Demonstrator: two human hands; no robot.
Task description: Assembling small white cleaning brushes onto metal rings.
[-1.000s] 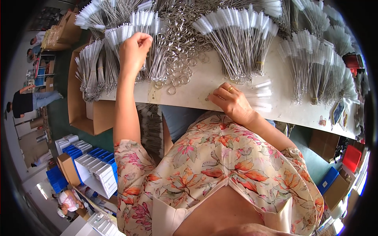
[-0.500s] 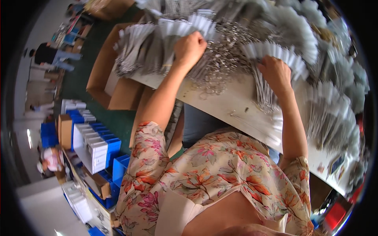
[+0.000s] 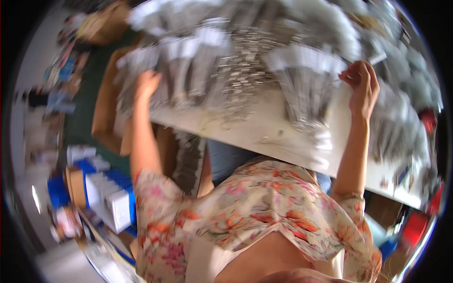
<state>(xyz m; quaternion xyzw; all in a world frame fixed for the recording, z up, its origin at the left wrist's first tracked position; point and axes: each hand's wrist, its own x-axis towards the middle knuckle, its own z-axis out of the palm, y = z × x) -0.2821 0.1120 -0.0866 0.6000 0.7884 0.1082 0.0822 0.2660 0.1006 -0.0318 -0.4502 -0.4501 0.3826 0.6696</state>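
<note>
My left hand [image 3: 148, 84] is at the leftmost bundle of slim clear packets with white upper ends [image 3: 125, 78], on the table's left side. Motion blurs its fingers, so I cannot tell whether it grips any. My right hand [image 3: 362, 87] is raised just right of a fanned bundle of similar packets [image 3: 304, 75]. Its thumb and fingertips are drawn together in a pinch; what is between them, if anything, is too small to make out. Between the hands lies a heap of small shiny metal pieces [image 3: 245, 70].
More packet bundles [image 3: 325, 23] stand along the far and right parts of the pale table [image 3: 255, 134]. An open cardboard box [image 3: 106, 108] adjoins its left end. Blue bins and white boxes [image 3: 111, 200] stand at left. A red container [image 3: 415, 228] is at lower right.
My left hand has moved left from the middle bundles to the leftmost one. My right hand has come off the fanned packets and moved right. The whole view has shifted and blurred.
</note>
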